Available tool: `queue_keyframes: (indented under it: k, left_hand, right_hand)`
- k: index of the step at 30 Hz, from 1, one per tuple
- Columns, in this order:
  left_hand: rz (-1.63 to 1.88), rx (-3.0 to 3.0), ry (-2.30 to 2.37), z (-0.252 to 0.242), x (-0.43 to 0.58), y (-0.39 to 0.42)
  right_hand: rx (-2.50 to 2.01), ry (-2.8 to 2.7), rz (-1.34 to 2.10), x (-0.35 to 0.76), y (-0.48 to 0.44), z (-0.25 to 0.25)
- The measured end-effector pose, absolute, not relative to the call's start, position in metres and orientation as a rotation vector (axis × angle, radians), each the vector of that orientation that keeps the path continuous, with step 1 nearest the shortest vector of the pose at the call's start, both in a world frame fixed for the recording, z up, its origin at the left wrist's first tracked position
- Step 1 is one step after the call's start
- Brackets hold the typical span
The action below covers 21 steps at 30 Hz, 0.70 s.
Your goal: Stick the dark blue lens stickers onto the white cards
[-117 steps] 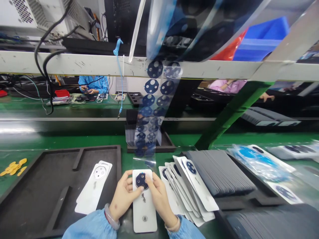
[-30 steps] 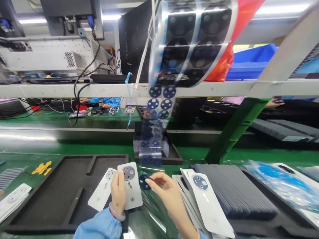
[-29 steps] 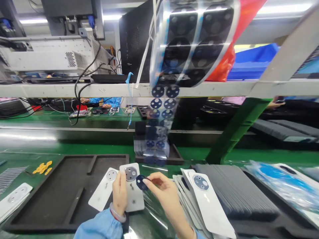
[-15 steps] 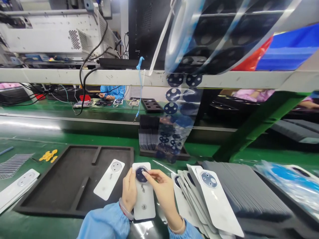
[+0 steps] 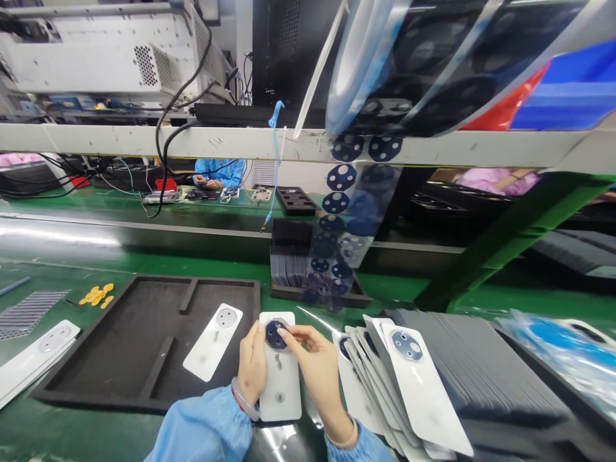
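A white phone back cover [image 5: 283, 388] with small dark markings lies in front of me on the bench. Over its round camera area is a dark round sticker [image 5: 274, 335] with light holes. My left hand [image 5: 253, 362] is closed along the cover's left edge, thumb near the sticker. With thumb and index finger, my right hand [image 5: 315, 362] pinches at the sticker's right side; the exact grip is partly hidden by the fingertips. Another white phone back cover [image 5: 212, 350] lies tilted on the black tray [image 5: 115, 346], left of my hands.
To the right lean several white phone back covers [image 5: 426, 391] beside a row of grey sheets [image 5: 486, 359]. A large roll of dark stickers [image 5: 353, 58] hangs above, its strip [image 5: 341, 202] trailing down. Yellow pieces [image 5: 96, 295] lie left. Across the bench sits a person in a blue sleeve [image 5: 221, 172].
The view has shifted slightly. Both hands stay at the same cover, with my right fingertips still at the right side of the dark sticker.
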<state>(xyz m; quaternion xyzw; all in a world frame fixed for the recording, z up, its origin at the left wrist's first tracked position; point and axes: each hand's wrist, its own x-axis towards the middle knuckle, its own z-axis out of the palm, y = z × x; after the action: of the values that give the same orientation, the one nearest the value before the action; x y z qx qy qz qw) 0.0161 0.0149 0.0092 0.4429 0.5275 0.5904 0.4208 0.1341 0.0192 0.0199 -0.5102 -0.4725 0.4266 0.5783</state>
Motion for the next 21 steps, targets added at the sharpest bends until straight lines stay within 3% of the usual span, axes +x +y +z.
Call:
queue_keyframes:
  k: [7, 15, 17, 21]
  left_hand:
    - [1.367, 1.271, 1.297, 0.0116, 0.0149, 0.0124]
    - [1.433, 1.284, 1.270, 0.0143, 0.0170, 0.0102]
    - [1.445, 1.245, 1.222, 0.0129, 0.0166, 0.0114]
    - [1.340, 1.339, 1.119, 0.0087, 0.0172, 0.0132]
  right_hand:
    - [-1.203, -1.203, 0.816, 0.1312, 0.0158, 0.0224]
    - [-1.251, -1.358, 0.213, 0.1283, 0.0154, 0.0131]
    - [-1.244, -1.309, 0.275, 0.1291, 0.0170, 0.0128]
    - [-1.188, -1.262, 0.738, 0.1335, 0.0198, 0.0166]
